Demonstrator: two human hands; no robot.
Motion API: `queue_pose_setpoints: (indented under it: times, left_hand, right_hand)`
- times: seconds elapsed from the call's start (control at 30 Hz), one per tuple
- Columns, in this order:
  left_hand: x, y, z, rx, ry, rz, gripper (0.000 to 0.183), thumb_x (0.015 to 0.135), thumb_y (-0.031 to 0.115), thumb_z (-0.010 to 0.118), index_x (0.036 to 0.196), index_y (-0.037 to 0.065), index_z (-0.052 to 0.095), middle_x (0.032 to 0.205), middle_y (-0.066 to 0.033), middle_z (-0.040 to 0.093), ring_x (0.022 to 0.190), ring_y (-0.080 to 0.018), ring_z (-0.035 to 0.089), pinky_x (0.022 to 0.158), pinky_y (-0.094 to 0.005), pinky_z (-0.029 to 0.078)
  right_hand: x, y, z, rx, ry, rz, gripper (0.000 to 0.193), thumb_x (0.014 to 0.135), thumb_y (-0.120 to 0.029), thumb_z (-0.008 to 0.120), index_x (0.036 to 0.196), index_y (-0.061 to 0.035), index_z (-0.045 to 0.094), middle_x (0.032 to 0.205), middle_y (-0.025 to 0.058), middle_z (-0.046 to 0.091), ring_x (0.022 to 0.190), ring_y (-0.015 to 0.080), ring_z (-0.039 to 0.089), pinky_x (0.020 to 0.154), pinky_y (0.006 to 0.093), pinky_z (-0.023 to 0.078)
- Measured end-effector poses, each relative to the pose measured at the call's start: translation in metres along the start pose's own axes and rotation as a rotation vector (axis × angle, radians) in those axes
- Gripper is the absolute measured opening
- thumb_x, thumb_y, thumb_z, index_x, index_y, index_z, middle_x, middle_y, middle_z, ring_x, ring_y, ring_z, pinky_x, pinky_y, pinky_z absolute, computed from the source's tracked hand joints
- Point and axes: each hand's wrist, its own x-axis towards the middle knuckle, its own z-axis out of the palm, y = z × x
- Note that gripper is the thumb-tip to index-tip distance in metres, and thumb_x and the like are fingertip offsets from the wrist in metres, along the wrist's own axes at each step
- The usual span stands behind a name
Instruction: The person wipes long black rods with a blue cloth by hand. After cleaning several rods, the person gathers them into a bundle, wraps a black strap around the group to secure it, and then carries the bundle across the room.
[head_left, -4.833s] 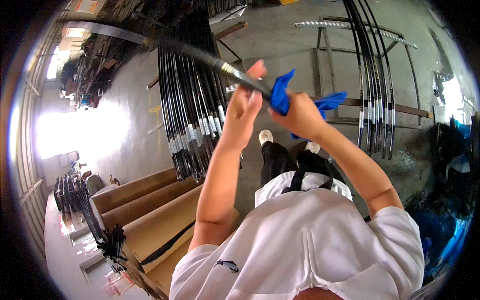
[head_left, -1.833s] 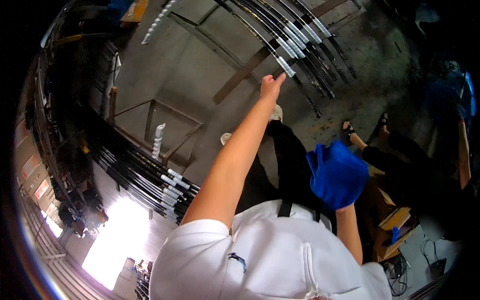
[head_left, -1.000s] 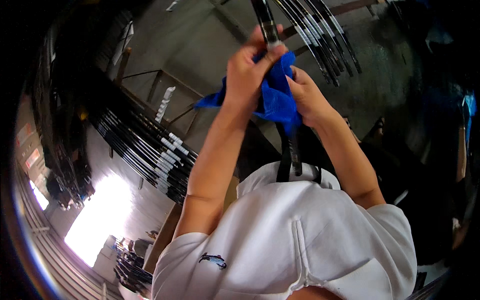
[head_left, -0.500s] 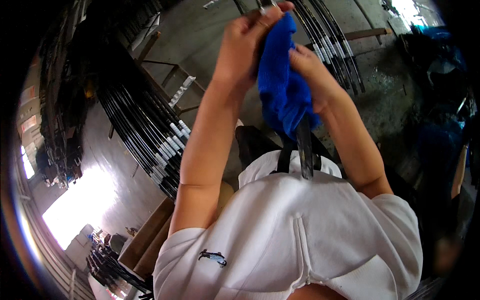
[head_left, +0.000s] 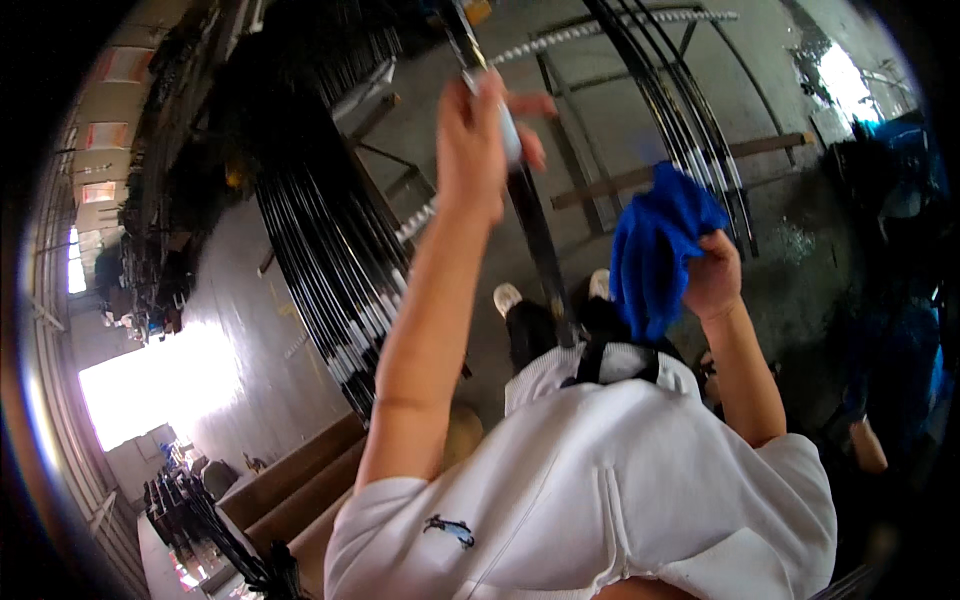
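1. Rod (head_left: 533,228) in play, slanting down through the middle of the view, its pale band bare beside the left hand (head_left: 472,160), its lower end by the shirt hem (head_left: 545,368)!
2. Left hand up top: motion-blurred, thumb across the near side, 2 fingers poking out past the far edge, so it reads as a loose pinch on the rod.
3. Right hand (head_left: 715,278) out to the side, pinching a bunched blue cloth (head_left: 655,255), thumb and fingers closed on its edge, the cloth hanging well apart from the rod.
4. The step, as I judge it: a pause in wiping this rod, or the end of it. The next move seems to call for a steadier left grip, then either cloth back on the rod or the rod over to a batch, left (head_left: 325,260) or right (head_left: 692,158).
5. And the change! 0.5 seconds ago the cloth was wrapped along the rod with both hands at it; now it's off, the right hand has swung wide, and both shoes (head_left: 507,297) show below.
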Motion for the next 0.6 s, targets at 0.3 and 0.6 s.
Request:
queue_pose_setpoints:
  times: [0.3,0.6]
  left_hand:
    - [-0.091,-0.038,0.038,1.140,0.035,0.091,0.032,0.079,0.010,0.054,0.105,0.000,0.038,0.098,-0.0257,0.055,0.078,-0.0438,0.056,0.066,-0.0511,0.045]
    - [-0.162,-0.065,-0.030,1.299,-0.042,-0.060,0.036,0.083,0.034,0.058,0.093,0.000,0.049,0.079,-0.0235,0.059,0.069,-0.0414,0.058,0.060,-0.0484,0.046]
  right_hand:
    - [0.056,0.040,0.115,-0.433,0.028,-0.243,0.035,0.082,-0.016,0.060,0.114,-0.0044,0.049,0.105,0.0057,0.056,0.096,0.0159,0.053,0.087,0.0317,0.042]
    - [0.093,0.016,0.123,-0.207,0.377,-0.388,0.032,0.082,-0.029,0.067,0.093,-0.0054,0.048,0.075,0.0015,0.052,0.066,0.0139,0.052,0.056,0.0326,0.046]
